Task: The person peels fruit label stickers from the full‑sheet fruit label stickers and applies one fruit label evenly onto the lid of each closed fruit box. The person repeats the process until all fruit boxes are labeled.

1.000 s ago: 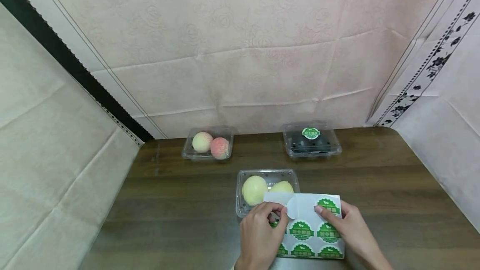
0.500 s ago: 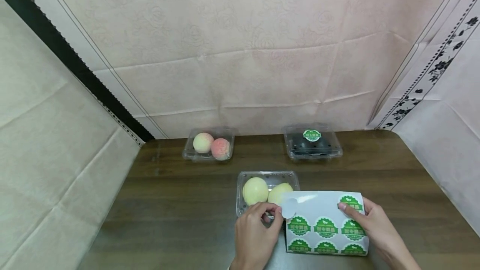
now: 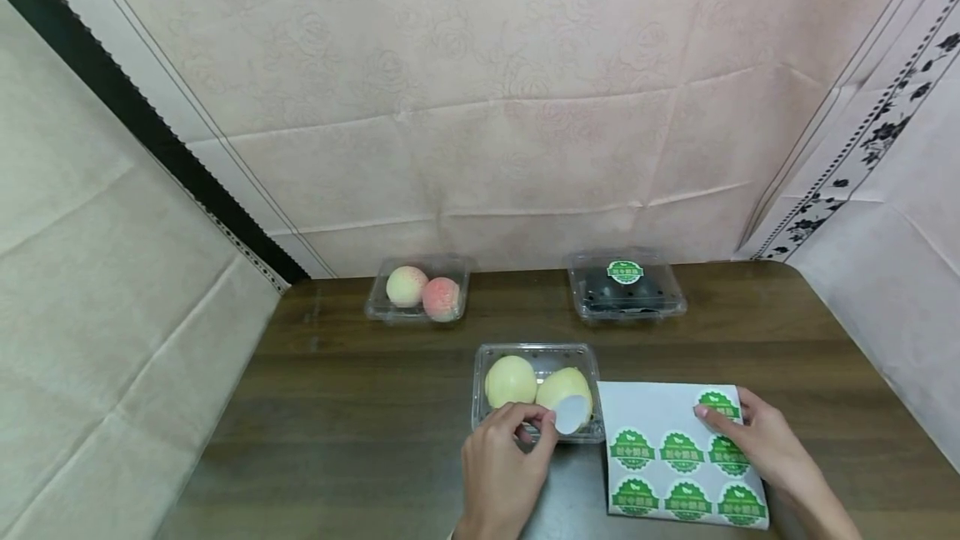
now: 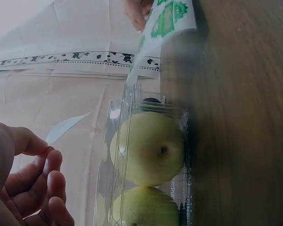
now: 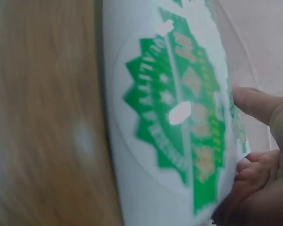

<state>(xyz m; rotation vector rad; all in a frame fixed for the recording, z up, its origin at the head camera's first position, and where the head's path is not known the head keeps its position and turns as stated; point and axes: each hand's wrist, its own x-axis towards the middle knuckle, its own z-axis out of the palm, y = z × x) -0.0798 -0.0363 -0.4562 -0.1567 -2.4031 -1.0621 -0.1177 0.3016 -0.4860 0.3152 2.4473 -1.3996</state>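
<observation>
My left hand (image 3: 504, 467) pinches a round sticker (image 3: 572, 414) by its edge, its white back towards the head view. The sticker overlaps the right-hand pale green fruit in a clear plastic box (image 3: 480, 350). Two such fruits (image 3: 510, 382) fill the box; the left wrist view shows them large, a stem hollow on one fruit (image 4: 148, 148). My right hand (image 3: 761, 440) grips the right edge of a sticker sheet (image 3: 651, 407), thumb on top. Several green round labels remain on the sheet, its upper left part bare white. In the right wrist view the sheet (image 5: 132, 207) bends close to the camera.
At the back left a clear box (image 3: 375, 307) holds one pale and one pink peach (image 3: 440, 298). A lidded clear box (image 3: 663, 307) with dark contents and a green label (image 3: 625, 272) stands back right. Cloth walls (image 3: 480, 148) enclose the brown table (image 3: 337, 440).
The sticker has come off the sheet in my left hand's pinch. My right hand has drawn the sheet to the right, uncovering the right-hand fruit. The boxes stay in place.
</observation>
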